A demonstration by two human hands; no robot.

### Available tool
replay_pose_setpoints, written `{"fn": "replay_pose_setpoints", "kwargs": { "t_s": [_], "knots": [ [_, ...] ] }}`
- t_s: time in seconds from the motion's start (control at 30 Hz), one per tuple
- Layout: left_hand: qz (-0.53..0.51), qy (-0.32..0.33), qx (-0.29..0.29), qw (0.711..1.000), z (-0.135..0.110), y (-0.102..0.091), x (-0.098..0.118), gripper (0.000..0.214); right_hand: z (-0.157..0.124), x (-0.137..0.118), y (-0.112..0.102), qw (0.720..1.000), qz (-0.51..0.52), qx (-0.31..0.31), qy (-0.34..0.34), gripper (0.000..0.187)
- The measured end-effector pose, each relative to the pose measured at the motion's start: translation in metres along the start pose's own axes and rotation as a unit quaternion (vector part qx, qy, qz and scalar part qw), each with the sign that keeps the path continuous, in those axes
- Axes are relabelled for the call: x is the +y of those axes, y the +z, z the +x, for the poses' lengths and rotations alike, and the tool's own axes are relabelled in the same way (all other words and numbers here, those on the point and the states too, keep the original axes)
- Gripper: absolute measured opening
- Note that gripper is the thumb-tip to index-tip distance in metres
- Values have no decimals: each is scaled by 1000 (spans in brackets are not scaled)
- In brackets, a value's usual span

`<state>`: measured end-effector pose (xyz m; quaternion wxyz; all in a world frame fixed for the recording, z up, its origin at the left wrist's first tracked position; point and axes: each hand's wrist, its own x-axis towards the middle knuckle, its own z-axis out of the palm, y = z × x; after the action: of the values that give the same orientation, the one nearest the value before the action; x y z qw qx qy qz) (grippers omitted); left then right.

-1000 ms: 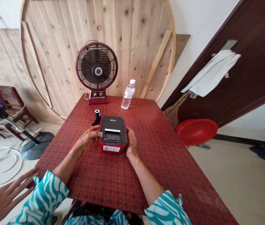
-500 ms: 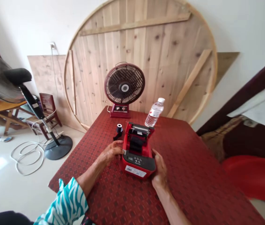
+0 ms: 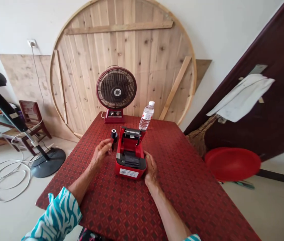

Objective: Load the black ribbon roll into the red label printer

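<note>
A red label printer [image 3: 130, 172] with its lid raised sits on the patterned table, a barcode label on its front. Dark film [image 3: 132, 160] lies over its black front panel, and the red inside shows behind. My right hand [image 3: 151, 168] grips the printer's right side, fingers curled along it. Just left of the printer stands a small black ribbon roll [image 3: 114, 134] with a white core and a dark tail hanging down. My left hand [image 3: 102, 150] has its fingers pinched together at that tail. The fingertips partly hide the contact.
Behind the printer stand a water bottle [image 3: 146, 116] and a maroon table fan [image 3: 117, 90]. A floor fan [image 3: 47, 160] with a coiled white cable is on the left. A red basin [image 3: 232, 163] and a broom [image 3: 199, 139] are right of the table [image 3: 194, 194].
My left hand has left the printer's left edge and moved to the ribbon roll's tail. Dark film now covers the printer's front panel. My view has turned right.
</note>
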<state>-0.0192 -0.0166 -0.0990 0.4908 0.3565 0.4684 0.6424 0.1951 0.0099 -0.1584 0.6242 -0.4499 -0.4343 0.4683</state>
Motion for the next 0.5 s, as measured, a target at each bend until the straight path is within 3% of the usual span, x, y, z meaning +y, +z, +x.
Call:
{"fn": "replay_pose_setpoints", "kwargs": {
  "t_s": [0.07,0.17,0.33,0.5],
  "knots": [
    [28,64,62,996,18,-5,5,48,0,1,0,1000,-3,3,-3,51],
    [88,112,81,986,50,-10,7,39,1,2,0,1000,-8,8,-17,48],
    [132,112,91,981,86,-14,-9,36,2,0,2,1000,-3,-1,-11,41],
    [167,88,103,977,91,-22,-25,39,2,-3,2,1000,-10,-6,-16,37]
  ]
}}
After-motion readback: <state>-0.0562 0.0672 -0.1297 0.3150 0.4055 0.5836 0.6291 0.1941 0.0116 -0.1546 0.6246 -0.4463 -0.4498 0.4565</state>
